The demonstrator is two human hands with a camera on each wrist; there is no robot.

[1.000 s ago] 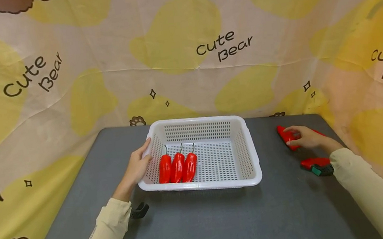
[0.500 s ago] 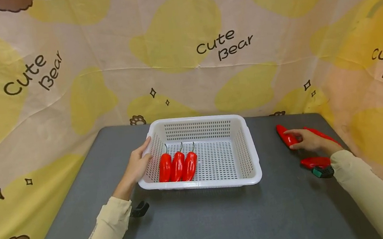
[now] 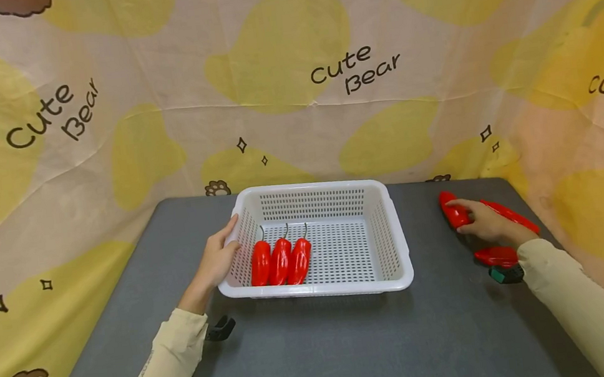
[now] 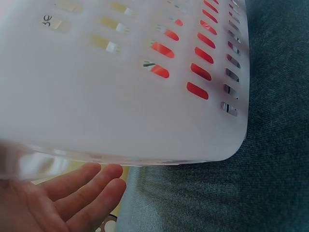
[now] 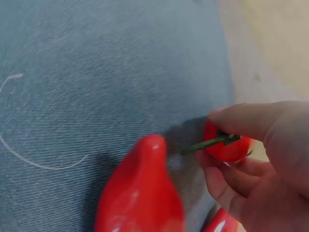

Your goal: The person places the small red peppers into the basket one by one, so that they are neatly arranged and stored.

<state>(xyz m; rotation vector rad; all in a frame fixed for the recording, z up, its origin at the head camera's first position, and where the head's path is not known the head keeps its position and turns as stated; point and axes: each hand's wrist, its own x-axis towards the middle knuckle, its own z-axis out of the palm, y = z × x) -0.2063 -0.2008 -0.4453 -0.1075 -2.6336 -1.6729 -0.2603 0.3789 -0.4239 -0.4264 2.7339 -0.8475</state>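
A white plastic basket (image 3: 326, 290) stands on the dark table. My left hand (image 3: 219, 260) grips its left wall, thumb over the rim; in the left wrist view, several fingers lie outside the wall. Inside the basket, three red peppers (image 3: 279, 263) lie side by side at the left, green stems pointing away. At the far right my right hand (image 3: 488, 221) holds another red pepper (image 3: 453, 210) near its stem end. The right wrist view shows the thumb and fingers around this pepper (image 5: 227, 147), its green stem sticking out.
Beside the right hand lie two more red peppers, one nearer (image 3: 497, 256) and one behind the hand (image 3: 511, 216). A patterned cloth (image 3: 297, 57) hangs along the table's back and sides. A thin pale thread (image 5: 46, 166) lies on the table surface.
My right hand has closed its fingers on the far pepper, which has shifted and turned slightly. The pepper behind the hand shows more. The left hand and basket have stayed in place.
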